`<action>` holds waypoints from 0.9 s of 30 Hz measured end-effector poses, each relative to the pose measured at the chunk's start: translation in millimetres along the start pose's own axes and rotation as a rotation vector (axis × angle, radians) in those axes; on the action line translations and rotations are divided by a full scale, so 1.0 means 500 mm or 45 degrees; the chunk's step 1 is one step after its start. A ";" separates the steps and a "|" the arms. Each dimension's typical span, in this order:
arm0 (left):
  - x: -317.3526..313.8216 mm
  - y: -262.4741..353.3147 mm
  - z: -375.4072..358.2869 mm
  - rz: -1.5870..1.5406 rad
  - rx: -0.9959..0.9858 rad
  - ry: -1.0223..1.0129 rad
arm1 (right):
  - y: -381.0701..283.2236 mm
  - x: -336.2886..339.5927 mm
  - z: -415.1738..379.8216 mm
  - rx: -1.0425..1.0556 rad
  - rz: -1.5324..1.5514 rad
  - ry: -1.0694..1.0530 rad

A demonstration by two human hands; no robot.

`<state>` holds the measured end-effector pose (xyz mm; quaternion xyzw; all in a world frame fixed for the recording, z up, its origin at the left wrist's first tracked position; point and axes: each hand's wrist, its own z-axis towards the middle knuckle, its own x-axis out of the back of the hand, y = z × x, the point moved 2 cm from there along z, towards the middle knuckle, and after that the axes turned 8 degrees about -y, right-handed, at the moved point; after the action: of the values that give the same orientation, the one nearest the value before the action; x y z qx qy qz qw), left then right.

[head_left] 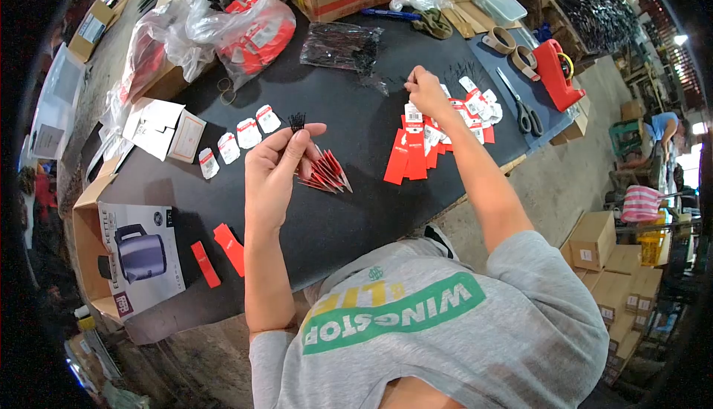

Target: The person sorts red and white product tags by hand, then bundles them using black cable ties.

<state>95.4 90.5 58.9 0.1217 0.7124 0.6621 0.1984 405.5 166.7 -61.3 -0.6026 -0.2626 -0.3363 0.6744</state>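
Note:
My left hand (278,160) is closed in a pinch on a bunch of black hang tag strings (297,121). Their dark heads stick up above the thumb, and a fan of red-and-white hang tags (327,172) shows just below and beside the fingers. My right hand (429,93) is closed with fingertips together, over the far edge of a pile of red and white tags (416,149). What its fingers hold, if anything, is too small to make out. Loose black strings (464,75) lie to the right of that hand.
Small white-and-red tags (247,133) lie in a row left of centre; red cards (230,248) are nearer me. Around them are a kettle box (141,253), plastic bags (256,34), a black packet (342,46), scissors (523,108) and a red tape dispenser (557,75). A person (661,130) is far right.

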 end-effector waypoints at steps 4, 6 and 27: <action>-0.005 -0.005 0.008 -0.020 0.017 -0.004 | 0.007 0.031 0.003 -0.149 0.542 -0.084; -0.011 -0.006 0.014 -0.058 0.018 -0.040 | -0.004 0.043 0.001 -0.111 0.605 -0.087; -0.009 -0.010 0.008 -0.145 0.030 -0.018 | 0.016 -0.022 0.092 -0.409 -0.212 -0.053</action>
<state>101.7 91.5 54.5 0.0881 0.7246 0.6403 0.2393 407.1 214.1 -68.7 -0.6854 -0.2683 -0.4161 0.5339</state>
